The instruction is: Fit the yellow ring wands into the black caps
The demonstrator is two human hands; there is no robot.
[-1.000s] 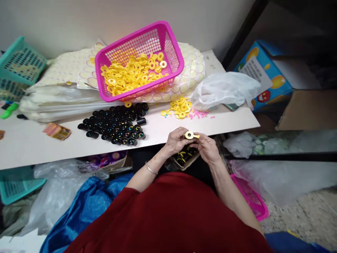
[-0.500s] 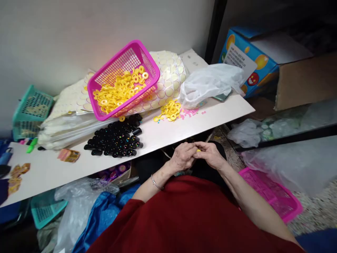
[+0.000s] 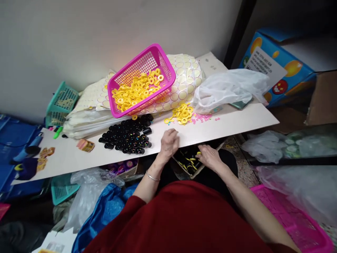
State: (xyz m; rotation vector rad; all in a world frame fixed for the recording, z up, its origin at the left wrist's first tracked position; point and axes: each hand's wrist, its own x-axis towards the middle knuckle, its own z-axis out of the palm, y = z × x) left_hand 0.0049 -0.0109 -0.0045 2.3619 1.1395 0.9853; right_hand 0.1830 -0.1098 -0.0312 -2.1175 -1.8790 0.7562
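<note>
My left hand [image 3: 169,142] is raised over the front edge of the white table. Its fingers are curled but smeared by motion, so whether they hold anything is unclear. My right hand [image 3: 210,157] reaches over an open box [image 3: 192,175] on my lap. A small yellow piece [image 3: 198,153] shows at its fingertips. Inside the box lie black cylinders with yellow rings [image 3: 191,163]. On the table, black cylinders [image 3: 123,135] are heaped left of my left hand. Behind it are a pile of yellow ring pieces [image 3: 182,114] and scattered tiny pink rings [image 3: 201,118].
A pink basket [image 3: 115,111] of yellow rings rests tilted on packed sheets [image 3: 185,75]. White plastic bags [image 3: 223,88] lie at the table's right, beside a blue carton [image 3: 286,66]. Another pink basket [image 3: 319,233] stands on the floor at right.
My hands have separated from their joined position over my lap. The left moved up and left to the table edge; the right now reaches over the uncovered box. The view has shifted.
</note>
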